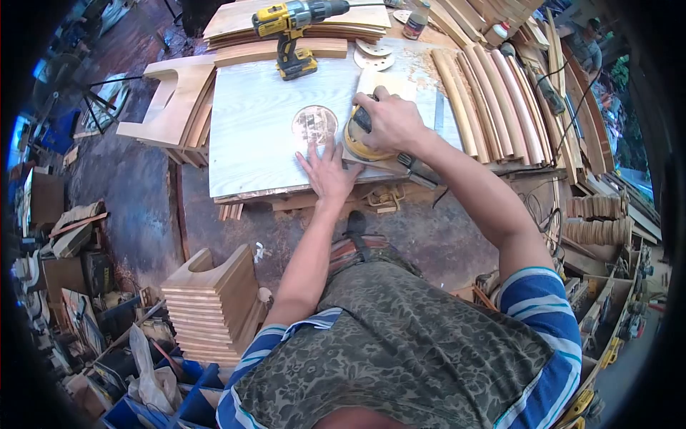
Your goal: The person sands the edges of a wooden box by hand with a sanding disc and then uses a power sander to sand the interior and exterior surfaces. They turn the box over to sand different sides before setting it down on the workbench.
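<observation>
My right hand (394, 123) is wrapped over the top of a yellow and black orbital sander (354, 140). Under the sander lies a pale wooden piece (379, 164), mostly hidden, near the front edge of the white-topped workbench (250, 136). My left hand (330, 171) rests palm down with its fingers spread, its thumb right at the left end of that piece. Just beyond those fingertips is a round, mottled disc-shaped patch (314, 125) on the benchtop. A paler rectangular block (389, 84) lies past the sander.
A yellow cordless drill (289, 36) stands at the back, beside sanding discs (374, 58). Curved wooden strips (489, 104) line the right side. Cut-out boards are stacked at left (171, 100) and on the floor (211, 304). A jar (416, 23) stands at the far edge.
</observation>
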`<state>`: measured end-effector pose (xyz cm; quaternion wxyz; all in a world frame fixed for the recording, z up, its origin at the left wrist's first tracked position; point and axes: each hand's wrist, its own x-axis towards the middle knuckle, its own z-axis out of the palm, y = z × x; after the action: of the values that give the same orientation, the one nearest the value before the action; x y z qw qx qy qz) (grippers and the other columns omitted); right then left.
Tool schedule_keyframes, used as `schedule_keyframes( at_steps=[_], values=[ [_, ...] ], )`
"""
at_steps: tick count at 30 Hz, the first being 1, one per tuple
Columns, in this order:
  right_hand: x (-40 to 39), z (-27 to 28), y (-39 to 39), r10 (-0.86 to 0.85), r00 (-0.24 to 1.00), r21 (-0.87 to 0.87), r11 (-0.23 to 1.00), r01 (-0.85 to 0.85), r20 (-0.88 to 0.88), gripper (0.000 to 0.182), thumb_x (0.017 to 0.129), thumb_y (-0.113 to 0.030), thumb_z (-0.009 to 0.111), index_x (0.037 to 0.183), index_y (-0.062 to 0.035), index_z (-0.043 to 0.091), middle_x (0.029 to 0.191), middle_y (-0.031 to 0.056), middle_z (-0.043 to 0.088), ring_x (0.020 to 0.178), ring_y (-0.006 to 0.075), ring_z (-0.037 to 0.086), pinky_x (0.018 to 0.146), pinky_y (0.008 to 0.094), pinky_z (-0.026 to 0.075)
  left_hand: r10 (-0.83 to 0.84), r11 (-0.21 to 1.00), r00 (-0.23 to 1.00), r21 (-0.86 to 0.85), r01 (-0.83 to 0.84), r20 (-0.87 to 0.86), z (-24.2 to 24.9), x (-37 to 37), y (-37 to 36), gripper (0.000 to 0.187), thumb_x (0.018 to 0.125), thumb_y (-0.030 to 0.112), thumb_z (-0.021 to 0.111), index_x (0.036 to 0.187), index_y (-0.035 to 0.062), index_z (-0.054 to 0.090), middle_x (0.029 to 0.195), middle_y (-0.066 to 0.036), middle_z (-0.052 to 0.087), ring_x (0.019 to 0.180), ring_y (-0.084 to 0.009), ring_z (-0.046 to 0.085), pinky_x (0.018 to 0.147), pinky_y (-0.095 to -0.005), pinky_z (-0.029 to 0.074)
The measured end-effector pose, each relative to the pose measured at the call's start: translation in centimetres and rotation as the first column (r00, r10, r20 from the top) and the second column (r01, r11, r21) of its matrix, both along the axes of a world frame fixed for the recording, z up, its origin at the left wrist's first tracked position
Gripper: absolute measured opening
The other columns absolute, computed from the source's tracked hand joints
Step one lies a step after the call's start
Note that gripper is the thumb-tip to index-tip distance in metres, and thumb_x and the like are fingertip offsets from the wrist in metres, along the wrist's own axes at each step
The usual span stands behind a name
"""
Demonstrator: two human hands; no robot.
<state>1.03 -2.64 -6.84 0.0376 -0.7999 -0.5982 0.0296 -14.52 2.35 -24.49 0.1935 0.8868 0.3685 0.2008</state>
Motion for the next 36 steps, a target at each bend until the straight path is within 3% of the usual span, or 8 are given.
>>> schedule_keyframes(
  at_steps=[7, 19, 23, 25, 27, 31, 33, 36],
  values=[
    [0.1, -0.4, 1.2, -0.067, 0.998, 0.033, 0.997, 0.067, 0.0, 0.059, 0.079, -0.033, 0.076, 0.134, -0.0165, 0.061, 0.114, 0.027, 0.065, 0.094, 0.046, 0.074, 0.077, 0.0518, 0.061, 0.031, 0.999, 0.999, -0.014, -0.032, -0.039, -0.9, 0.5, -0.2, 0.075, 0.076, 0.05, 0.088, 0.14, 0.0167, 0.07, 0.159, 0.0, 0.054, 0.155, -0.0381, 0.03, 0.127, -0.0698, 0.003],
    [0.1, 0.1, 2.6, -0.078, 0.996, 0.014, 0.997, 0.079, -0.031, 0.066, 0.076, -0.035, 0.078, 0.137, -0.0164, 0.061, 0.115, 0.0275, 0.065, 0.097, 0.0446, 0.073, 0.081, 0.0513, 0.06, -0.006, 1.0, 0.999, 0.01, 0.007, -0.054, -1.0, 0.5, 0.4, 0.076, 0.082, 0.054, 0.081, 0.145, 0.0142, 0.066, 0.161, -0.005, 0.051, 0.157, -0.0404, 0.025, 0.127, -0.0696, 0.002],
    [-1.6, 0.6, 2.2, -0.047, 0.998, -0.039, 0.998, 0.045, -0.049, 0.063, 0.083, -0.039, 0.075, 0.139, -0.0159, 0.059, 0.119, 0.0283, 0.064, 0.098, 0.0464, 0.074, 0.081, 0.0531, 0.061, -0.023, 0.999, 0.995, -0.049, 0.019, -0.096, -0.2, 0.6, 0.3, 0.081, 0.082, 0.056, 0.08, 0.149, 0.0145, 0.061, 0.16, -0.006, 0.052, 0.157, -0.0411, 0.026, 0.127, -0.0696, 0.002],
    [-1.5, 0.4, 2.3, -0.047, 0.997, -0.06, 0.997, 0.043, -0.066, 0.064, 0.083, -0.039, 0.074, 0.14, -0.0161, 0.058, 0.121, 0.0284, 0.063, 0.1, 0.045, 0.074, 0.082, 0.053, 0.061, -0.032, 0.998, 0.994, -0.059, 0.026, -0.104, -0.9, 0.4, -0.1, 0.082, 0.083, 0.057, 0.079, 0.15, 0.0149, 0.06, 0.16, -0.006, 0.052, 0.157, -0.0412, 0.026, 0.127, -0.0696, 0.002],
    [-0.1, 0.3, 3.3, -0.09, 0.994, -0.021, 0.996, 0.089, -0.058, 0.064, 0.083, -0.039, 0.073, 0.141, -0.0168, 0.058, 0.124, 0.0287, 0.063, 0.1, 0.0449, 0.074, 0.083, 0.053, 0.061, 0.055, 0.996, 0.998, 0.078, -0.052, -0.037, -1.6, 0.9, 0.0, 0.079, 0.081, 0.054, 0.08, 0.147, 0.0141, 0.063, 0.156, -0.006, 0.057, 0.154, -0.0386, 0.031, 0.128, -0.0678, 0.007],
    [3.0, 0.7, 2.7, -0.132, 0.991, -0.044, 0.99, 0.131, -0.016, 0.069, 0.08, -0.042, 0.076, 0.141, -0.0173, 0.055, 0.118, 0.0257, 0.064, 0.099, 0.042, 0.074, 0.081, 0.0495, 0.061, 0.075, 0.997, 0.994, -0.002, -0.075, -0.083, -0.3, 1.2, 0.0, 0.075, 0.083, 0.054, 0.078, 0.146, 0.0163, 0.064, 0.159, -0.001, 0.053, 0.152, -0.0377, 0.035, 0.128, -0.0669, 0.008],
    [3.2, 0.7, 0.9, -0.149, 0.989, -0.091, 0.985, 0.147, -0.018, 0.067, 0.081, -0.04, 0.075, 0.141, -0.0178, 0.056, 0.117, 0.0251, 0.064, 0.098, 0.042, 0.074, 0.081, 0.0498, 0.061, 0.083, 0.997, 0.994, 0.002, -0.083, -0.076, -1.0, 1.4, 0.4, 0.075, 0.082, 0.054, 0.079, 0.146, 0.0161, 0.065, 0.159, 0.001, 0.053, 0.152, -0.0373, 0.035, 0.128, -0.0665, 0.009],
    [1.6, 0.1, -2.8, -0.105, 0.993, 0.008, 0.994, 0.106, -0.047, 0.053, 0.089, -0.043, 0.07, 0.136, -0.0189, 0.062, 0.116, 0.0272, 0.064, 0.097, 0.0455, 0.073, 0.081, 0.0523, 0.06, 0.092, 0.996, 0.993, 0.0, -0.092, -0.073, -0.9, 1.2, 0.2, 0.074, 0.082, 0.053, 0.079, 0.145, 0.016, 0.065, 0.158, 0.002, 0.054, 0.151, -0.0366, 0.037, 0.129, -0.0655, 0.011]
  ],
)
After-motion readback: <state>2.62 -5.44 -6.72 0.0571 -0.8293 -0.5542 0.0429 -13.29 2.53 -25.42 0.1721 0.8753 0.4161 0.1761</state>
